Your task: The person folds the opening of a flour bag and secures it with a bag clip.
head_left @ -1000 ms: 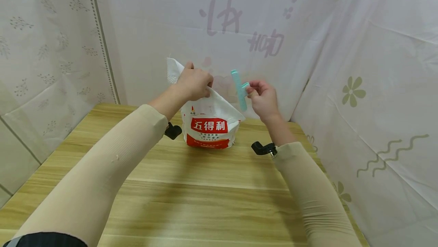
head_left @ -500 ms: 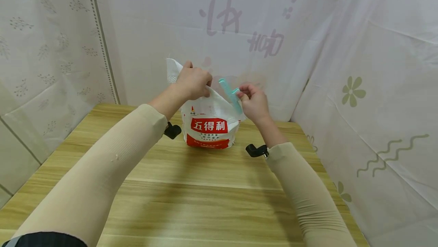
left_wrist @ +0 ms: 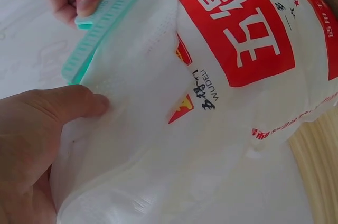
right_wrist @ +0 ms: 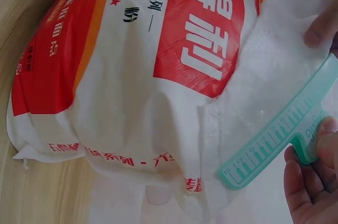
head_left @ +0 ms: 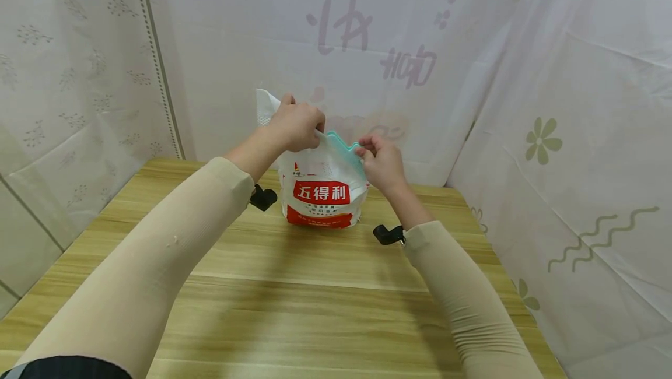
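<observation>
A white flour bag [head_left: 321, 192] with red panels stands on the table, its folded top edge slanting down to the right. My left hand [head_left: 296, 127] pinches that top edge, the thumb [left_wrist: 84, 102] on the printed face and the fingers mostly hidden behind it. Between thumb and fingers, my right hand [head_left: 383, 162] holds the grip of a mint-green bag clip [right_wrist: 264, 150]. Along the right part of the bag's edge, the clip's long ridged bar [left_wrist: 111, 28] lies over the printed face. Its rear bar is mostly hidden.
The wooden table [head_left: 294, 309] extends from the bag toward me. Patterned white cloth [head_left: 236, 29] hangs behind and at both sides, close to the table's back edge. Black wrist mounts [head_left: 388, 234] jut inward below the hands.
My right hand has moved left and slightly down, bringing the tilted clip from beside the bag onto its slanting top edge. The left hand has stayed almost still on the bag.
</observation>
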